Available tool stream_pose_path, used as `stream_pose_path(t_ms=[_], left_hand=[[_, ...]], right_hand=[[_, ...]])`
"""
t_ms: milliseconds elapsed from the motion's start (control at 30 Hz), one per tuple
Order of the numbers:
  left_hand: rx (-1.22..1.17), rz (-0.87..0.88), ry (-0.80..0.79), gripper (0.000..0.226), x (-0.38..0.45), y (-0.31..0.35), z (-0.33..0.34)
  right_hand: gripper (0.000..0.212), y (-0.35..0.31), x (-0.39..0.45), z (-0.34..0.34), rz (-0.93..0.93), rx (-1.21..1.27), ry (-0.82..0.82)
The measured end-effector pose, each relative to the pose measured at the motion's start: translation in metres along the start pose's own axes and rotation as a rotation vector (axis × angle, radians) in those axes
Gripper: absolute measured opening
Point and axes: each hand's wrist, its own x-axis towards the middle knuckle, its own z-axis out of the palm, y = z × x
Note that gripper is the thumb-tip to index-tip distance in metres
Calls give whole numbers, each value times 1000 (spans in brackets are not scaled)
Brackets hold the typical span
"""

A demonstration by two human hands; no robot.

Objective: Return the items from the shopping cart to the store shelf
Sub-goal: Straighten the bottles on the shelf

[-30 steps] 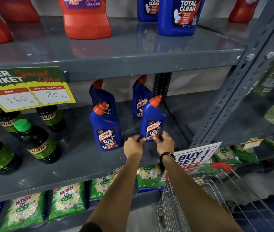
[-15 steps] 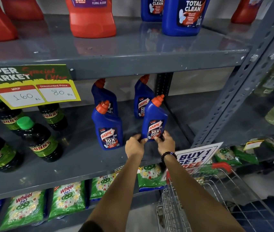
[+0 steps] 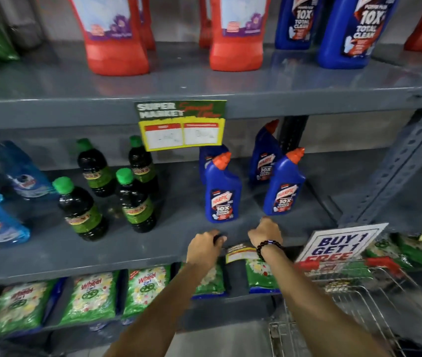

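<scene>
Empty hands [image 3: 235,243] below Harpic bottle [image 3: 283,186]

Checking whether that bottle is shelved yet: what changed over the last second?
Both hands let go of the front-right Harpic bottle and drew back toward the shelf edge; left hand and right hand are now empty. The bottle stays upright where it was, as do its neighbours.

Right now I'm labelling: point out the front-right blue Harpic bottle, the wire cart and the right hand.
front-right blue Harpic bottle [image 3: 283,188], head view, body
wire cart [image 3: 359,302], head view, rim wire
right hand [image 3: 265,231], head view, knuckles
</scene>
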Motion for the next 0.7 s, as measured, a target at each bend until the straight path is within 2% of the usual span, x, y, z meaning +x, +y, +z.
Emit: stream_pose_path(t_ms=[200, 333, 433, 567, 700], left_hand=[[60, -11, 88, 27, -30, -93, -71], [72, -75, 123, 28, -49, -149, -112], [44, -165, 186, 29, -64, -181, -136], [-121, -271, 287, 40, -71, -216, -160], [-250, -315, 342, 50, -60, -226, -185]], right_hand=[[33, -59, -52, 49, -82, -52, -114], [69, -92, -88, 94, -110, 93, -241], [74, -115, -109, 123, -160, 137, -217], [84, -141, -122, 150, -158, 278, -181], [93, -159, -121, 168, -145, 376, -163]])
